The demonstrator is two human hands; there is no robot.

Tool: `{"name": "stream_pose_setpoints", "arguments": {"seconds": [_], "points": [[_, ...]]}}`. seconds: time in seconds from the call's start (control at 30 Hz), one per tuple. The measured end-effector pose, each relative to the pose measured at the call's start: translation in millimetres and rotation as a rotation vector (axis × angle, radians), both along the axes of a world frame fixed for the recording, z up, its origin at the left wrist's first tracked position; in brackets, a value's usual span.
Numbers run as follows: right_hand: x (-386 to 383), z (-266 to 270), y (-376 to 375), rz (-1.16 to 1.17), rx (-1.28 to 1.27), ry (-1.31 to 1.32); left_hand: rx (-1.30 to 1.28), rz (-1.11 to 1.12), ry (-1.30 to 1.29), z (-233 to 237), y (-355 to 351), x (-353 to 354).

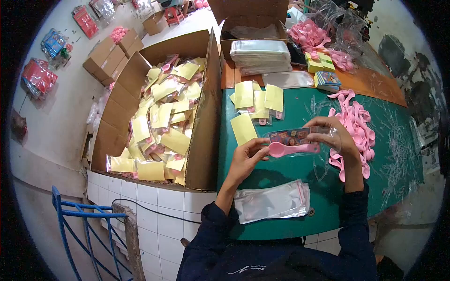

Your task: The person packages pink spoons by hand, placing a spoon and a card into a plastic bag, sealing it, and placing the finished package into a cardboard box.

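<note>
Between my hands is a clear plastic bag (307, 153) with a pink spoon (295, 149) and a printed card (288, 136) in it. My left hand (247, 158) pinches the bag's left end, beside the spoon's bowl. At the other end, my right hand (330, 133) has its fingers closed on the plastic near the card and the spoon's handle. Below them on the green table lies a stack of flat clear bags (272, 201). A heap of loose pink spoons (354, 124) is just right of my right hand. Packed bags with yellow cards (258, 103) lie beyond my left hand.
A large cardboard box (199, 126) full of packed bags stands left of the green table (286, 175). Farther back are stacked plastic sleeves (260, 56), a pile of small printed cards (327, 80) and more pink spoons (309, 35). Plastic scraps (396, 150) litter the right side.
</note>
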State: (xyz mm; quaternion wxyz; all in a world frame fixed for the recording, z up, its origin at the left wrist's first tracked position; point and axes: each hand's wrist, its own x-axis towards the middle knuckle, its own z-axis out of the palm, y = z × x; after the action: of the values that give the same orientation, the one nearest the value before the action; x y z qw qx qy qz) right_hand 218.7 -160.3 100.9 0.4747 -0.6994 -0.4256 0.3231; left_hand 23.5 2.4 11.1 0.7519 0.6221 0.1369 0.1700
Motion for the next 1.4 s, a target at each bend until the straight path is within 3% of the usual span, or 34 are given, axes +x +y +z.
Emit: {"name": "stream_pose_setpoints", "arguments": {"seconds": [0.13,0.23,0.37,0.43,0.5,0.7,0.8,1.0,1.2,1.3,1.4], "points": [[-5,1,-2,-0.041,-0.021,-0.181,0.084,0.031,0.026,-2,-4,2],[-22,5,0,-0.175,0.025,-0.391,0.310,0.162,0.035,-11,-7,4],[-42,-5,8,-0.119,0.070,-0.571,-0.183,-0.071,0.133,-10,-12,-1],[-41,-15,7,0.205,0.050,-0.579,-0.500,-0.218,0.175,10,-18,-6],[-44,-24,6,0.403,0.055,-0.660,-0.444,-0.294,0.202,11,-14,-11],[-74,-54,12,0.220,0.098,-0.586,-0.309,-0.377,0.224,-6,-9,-18],[-81,-68,21,0.183,0.101,-0.510,-0.168,-0.313,0.236,-14,-7,-17],[-83,-71,22,0.207,0.071,-0.485,-0.451,-0.249,0.241,-2,-9,-18],[-96,-71,23,0.157,0.131,-0.860,-0.649,-0.153,0.241,-1,-11,-11],[-99,-71,24,0.181,0.191,-1.017,-0.542,-0.173,0.170,-17,-13,-11],[-90,-60,18,0.345,0.112,-0.814,-0.334,-0.230,0.159,-25,-12,-9]]}}
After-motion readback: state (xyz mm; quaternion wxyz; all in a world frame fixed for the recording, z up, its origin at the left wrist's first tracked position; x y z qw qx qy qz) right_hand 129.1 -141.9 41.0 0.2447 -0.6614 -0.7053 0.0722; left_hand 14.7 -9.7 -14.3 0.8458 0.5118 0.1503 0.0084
